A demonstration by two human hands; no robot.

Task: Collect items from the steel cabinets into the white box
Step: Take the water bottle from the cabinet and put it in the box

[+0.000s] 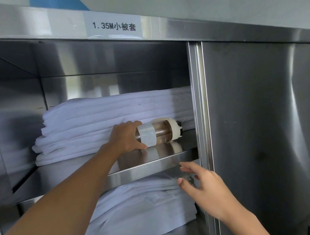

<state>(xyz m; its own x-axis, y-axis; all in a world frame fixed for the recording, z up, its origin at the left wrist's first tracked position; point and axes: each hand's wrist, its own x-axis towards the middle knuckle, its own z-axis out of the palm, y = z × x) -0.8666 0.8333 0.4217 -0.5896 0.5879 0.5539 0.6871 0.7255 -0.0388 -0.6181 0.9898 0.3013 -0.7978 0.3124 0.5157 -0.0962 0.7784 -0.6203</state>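
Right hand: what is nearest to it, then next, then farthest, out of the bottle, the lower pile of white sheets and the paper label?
From the right hand, in the head view:
1. Lower pile of white sheets, just left of it, under the shelf.
2. Bottle, lying on that shelf above, gripped by the left hand.
3. Paper label, high up at the top.

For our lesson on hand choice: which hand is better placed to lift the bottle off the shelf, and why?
Left. The left hand grips the bottle lying on the shelf; the right hand hovers open below, holding nothing.
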